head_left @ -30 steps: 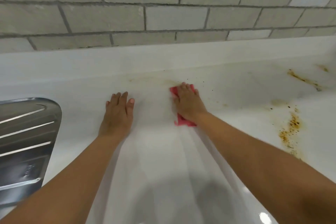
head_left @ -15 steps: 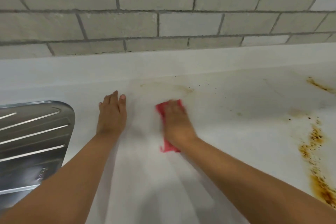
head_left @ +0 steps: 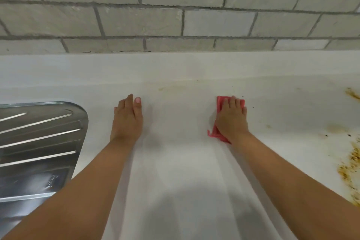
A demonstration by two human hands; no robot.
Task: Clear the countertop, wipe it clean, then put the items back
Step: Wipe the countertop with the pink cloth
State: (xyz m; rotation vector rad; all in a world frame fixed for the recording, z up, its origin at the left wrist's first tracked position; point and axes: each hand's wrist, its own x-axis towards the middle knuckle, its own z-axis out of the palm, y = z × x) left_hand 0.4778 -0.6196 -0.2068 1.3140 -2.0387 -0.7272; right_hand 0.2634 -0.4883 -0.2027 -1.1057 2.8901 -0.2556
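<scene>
Left hand (head_left: pixel 126 121) lies flat on the countertop (head_left: pixel 185 171), right hand (head_left: pixel 231 121) presses the cloth (head_left: pixel 220 102) with straight fingers, ungripped, so it may smear the stains (head_left: pixel 350 163).

Cloth (head_left: pixel 221 103) under the flat right hand (head_left: pixel 231 121) is plain pink-red. Countertop (head_left: pixel 175 171) around the grip is white, w/ a soft grey shadow on the near side. Beyond the grip & to its L: faint yellow-tan smear (head_left: pixel 167 88). Just R of the grip: tiny dark specks (head_left: pixel 253 107). Further R: rust-brown & mustard stains (head_left: pixel 350 161), blotchy, speckled. Well L of the grip, past the left hand (head_left: pixel 126 122) w/ its pale pink thumbnail (head_left: pixel 137 100): silver steel drainboard (head_left: pixel 39 142), bright slanted ridge lines. Beyond the grip: white upstand (head_left: pixel 175 64), then grey-beige brick wall (head_left: pixel 175 21), darker grey mortar, staggered rows.
</scene>
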